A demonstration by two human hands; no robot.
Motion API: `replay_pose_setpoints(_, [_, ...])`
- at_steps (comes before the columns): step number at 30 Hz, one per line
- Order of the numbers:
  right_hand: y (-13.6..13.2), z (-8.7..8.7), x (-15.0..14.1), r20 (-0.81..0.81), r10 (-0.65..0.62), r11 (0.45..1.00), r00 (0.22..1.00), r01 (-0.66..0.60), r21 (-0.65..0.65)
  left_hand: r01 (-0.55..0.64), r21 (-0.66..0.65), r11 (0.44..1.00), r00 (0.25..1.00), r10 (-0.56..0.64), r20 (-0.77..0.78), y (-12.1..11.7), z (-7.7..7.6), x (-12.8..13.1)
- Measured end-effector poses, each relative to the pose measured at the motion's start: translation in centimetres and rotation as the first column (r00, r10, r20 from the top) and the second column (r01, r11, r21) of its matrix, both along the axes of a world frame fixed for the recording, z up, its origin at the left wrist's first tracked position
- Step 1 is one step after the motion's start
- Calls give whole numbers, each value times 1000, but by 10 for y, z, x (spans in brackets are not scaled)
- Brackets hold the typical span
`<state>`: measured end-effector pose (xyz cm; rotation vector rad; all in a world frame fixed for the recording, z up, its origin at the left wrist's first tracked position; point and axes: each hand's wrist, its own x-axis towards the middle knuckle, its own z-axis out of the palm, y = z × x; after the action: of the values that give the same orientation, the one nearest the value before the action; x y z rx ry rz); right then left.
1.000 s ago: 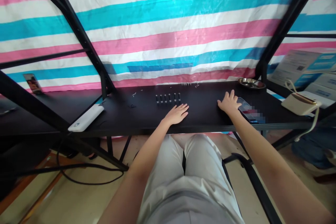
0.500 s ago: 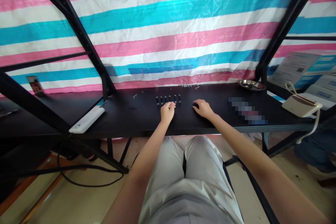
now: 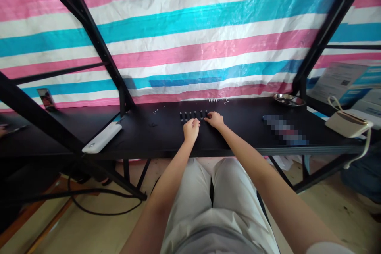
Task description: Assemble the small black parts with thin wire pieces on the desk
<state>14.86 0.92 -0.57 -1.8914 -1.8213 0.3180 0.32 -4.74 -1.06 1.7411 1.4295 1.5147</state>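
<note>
Several small dark cylinders point(image 3: 191, 115) with pale ends stand in a row on the black table point(image 3: 238, 137). Just in front of the row, my left hand point(image 3: 191, 127) is closed, its fingers curled in; whatever they hold is hidden. My right hand point(image 3: 215, 120) is at the right end of the row, thumb and fingertips closed about the lower part of the last dark cylinder point(image 3: 206, 114). Behind the row, near the table's back edge, lies a line of tiny pale pieces point(image 3: 214, 100), too small to name.
A shiny metal dish point(image 3: 289, 100) sits at the back right. A blurred-out item point(image 3: 284, 130) lies nearer. A cream pouch point(image 3: 347, 123) rests at the far right, a white oblong device point(image 3: 102, 138) at the left. Black frame posts point(image 3: 101, 51) rise beside the striped sheet point(image 3: 208, 16).
My right hand has moved left across the table to the right end of the row, and its fingers have closed there. My left hand stays in front of the cylinders. The view has shifted slightly.
</note>
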Motion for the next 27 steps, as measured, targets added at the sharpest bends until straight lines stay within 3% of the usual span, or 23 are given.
replay_pose_setpoints(6, [-10, -4, 5, 65, 43, 997, 997, -47, 60, 34, -16, 999, 999, -35, -31, 1, -1, 0])
replay_pose_setpoints(11, [-35, -9, 14, 227, 92, 979, 970, -130, 159, 161, -3, 987, 980, -160, -122, 1, 0, 4])
replay_pose_setpoints(15, [-52, -9, 10, 425, 107, 932, 899, -240, 271, 271, 7, 962, 953, -267, -144, 1, -2, 6])
replay_pose_setpoints(18, [-58, -7, 5, 498, 133, 883, 857, -331, 334, 259, 38, 965, 956, -251, -150, 3, -4, 6])
replay_pose_setpoints(22, [-59, -6, 4, 429, 174, 829, 886, -368, 422, 244, 88, 966, 969, -239, -64, 6, -6, 5])
replay_pose_setpoints(27, [-61, -7, 9, 101, 403, 730, 910, -386, 564, 251, 111, 962, 968, -253, 6, 8, -7, 3])
